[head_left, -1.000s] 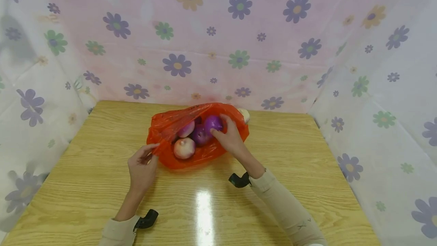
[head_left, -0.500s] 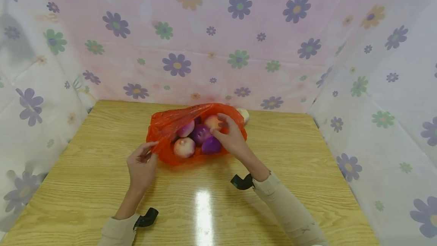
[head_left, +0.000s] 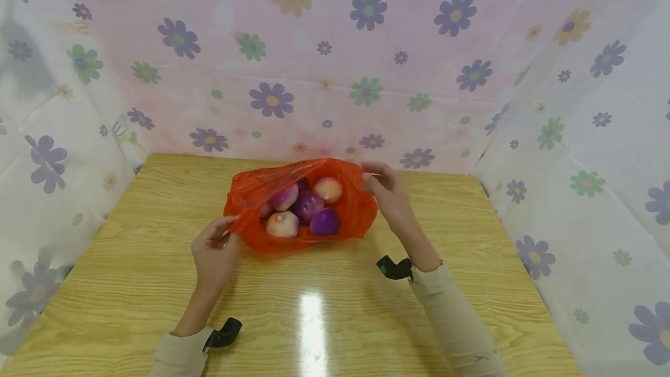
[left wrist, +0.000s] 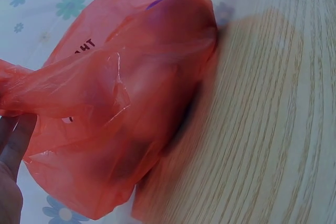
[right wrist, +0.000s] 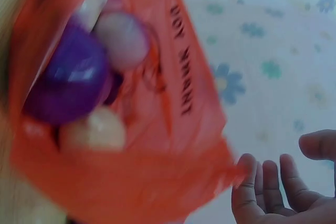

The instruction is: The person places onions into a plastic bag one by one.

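A red plastic bag lies with its mouth spread toward me, and black lettering shows on it in the right wrist view. Inside sit several round onions: a glossy deep-purple onion at the front, a pale onion beside it, and another pale onion farther back. At the bag's left edge my left hand pinches the plastic between thumb and fingers. My right hand is at the bag's right edge; in the right wrist view its fingers are spread, holding nothing, with one fingertip close to the plastic.
The bag rests on a wood-grain table near its back edge. A flower-patterned curtain stands behind the table and along both sides. Black wrist mounts sit on both sleeves.
My right hand has let go of the deep-purple onion, which now lies lower at the front of the bag. The hand has moved right to the bag's edge. My left hand keeps its pinch.
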Available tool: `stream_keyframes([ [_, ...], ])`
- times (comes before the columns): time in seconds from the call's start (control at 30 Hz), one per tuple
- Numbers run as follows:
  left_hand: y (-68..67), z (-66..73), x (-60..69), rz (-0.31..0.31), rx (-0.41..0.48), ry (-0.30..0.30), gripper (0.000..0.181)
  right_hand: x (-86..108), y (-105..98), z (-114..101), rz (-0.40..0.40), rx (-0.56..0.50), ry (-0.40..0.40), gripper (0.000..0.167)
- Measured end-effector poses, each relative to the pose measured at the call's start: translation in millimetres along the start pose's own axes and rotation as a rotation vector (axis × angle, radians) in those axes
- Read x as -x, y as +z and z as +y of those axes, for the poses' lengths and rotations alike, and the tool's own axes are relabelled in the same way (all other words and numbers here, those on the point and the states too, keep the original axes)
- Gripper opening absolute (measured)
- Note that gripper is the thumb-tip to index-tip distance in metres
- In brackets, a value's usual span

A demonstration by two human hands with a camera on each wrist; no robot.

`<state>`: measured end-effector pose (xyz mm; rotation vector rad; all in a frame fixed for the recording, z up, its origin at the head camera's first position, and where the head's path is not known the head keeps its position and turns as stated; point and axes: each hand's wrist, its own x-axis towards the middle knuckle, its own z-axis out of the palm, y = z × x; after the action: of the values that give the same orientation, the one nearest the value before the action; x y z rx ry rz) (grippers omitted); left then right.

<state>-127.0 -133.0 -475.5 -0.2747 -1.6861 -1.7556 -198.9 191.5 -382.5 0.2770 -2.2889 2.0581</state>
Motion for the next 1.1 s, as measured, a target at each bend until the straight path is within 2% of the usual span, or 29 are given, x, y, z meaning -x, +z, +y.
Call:
stream_keyframes([
  [0.13,-1.3,0.2,-1.1,0.005,0.017,0.001,0.018,-13.4,-18,24,0.089,0.022,0.027,0.033],
  [0.27,-2.5,0.9,-2.2,0.006,0.016,0.006,0.018,-26.3,-30,54,0.173,0.068,0.092,0.034],
  [0.4,-3.1,1.4,-3.3,0.007,0.02,0.014,0.018,-36.1,-40,83,0.218,0.118,0.161,0.038],
  [0.7,-4.6,0.1,-5.1,0.007,0.053,0.023,0.018,-53.4,-55,120,0.173,0.143,0.345,0.068],
  [1.1,-6.1,-0.5,-2.9,0.007,0.052,0.008,0.019,-78.5,-52,130,0.144,0.196,0.352,0.081],
])
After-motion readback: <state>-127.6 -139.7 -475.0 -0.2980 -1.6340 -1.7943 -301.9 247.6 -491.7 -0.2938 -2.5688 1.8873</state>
